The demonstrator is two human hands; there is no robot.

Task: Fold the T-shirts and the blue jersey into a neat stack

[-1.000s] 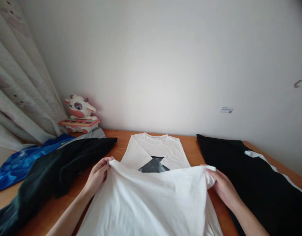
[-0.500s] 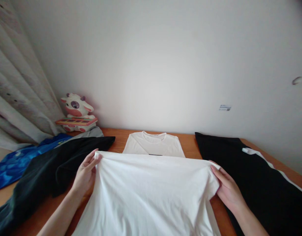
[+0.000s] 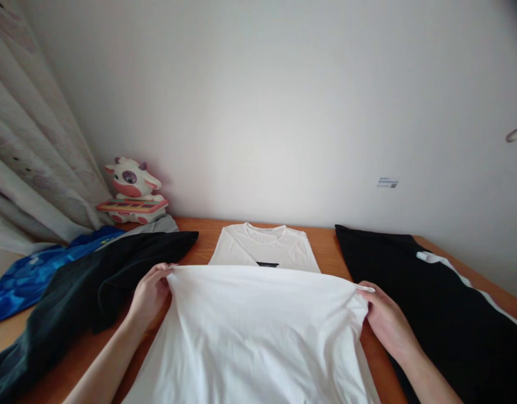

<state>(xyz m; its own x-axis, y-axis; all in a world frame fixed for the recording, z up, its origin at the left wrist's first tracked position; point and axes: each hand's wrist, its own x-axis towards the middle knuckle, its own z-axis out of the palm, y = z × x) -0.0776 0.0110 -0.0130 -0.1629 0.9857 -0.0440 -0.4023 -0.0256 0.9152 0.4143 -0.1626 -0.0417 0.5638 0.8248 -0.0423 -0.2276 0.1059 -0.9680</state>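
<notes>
White shirt (image 3: 262, 325) lies on the wooden table (image 3: 208, 238) with its neckline toward the wall (image 3: 275, 112), and its near cloth is lifted into a nearly straight edge across the dark print. The left hand (image 3: 152, 289) pinches one end of that edge and the right hand (image 3: 383, 317) grips the other. Dark clothes (image 3: 69, 297) lie to the left, black clothes (image 3: 410, 292) to the right, and a toy cow (image 3: 134, 188) sits near the curtain (image 3: 35, 140).

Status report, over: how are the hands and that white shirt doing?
Left hand and right hand each gripping white shirt, raised edge stretched between them. Collar lying beyond, on table. Nothing apparently in the way; dark clothes at both sides.
</notes>
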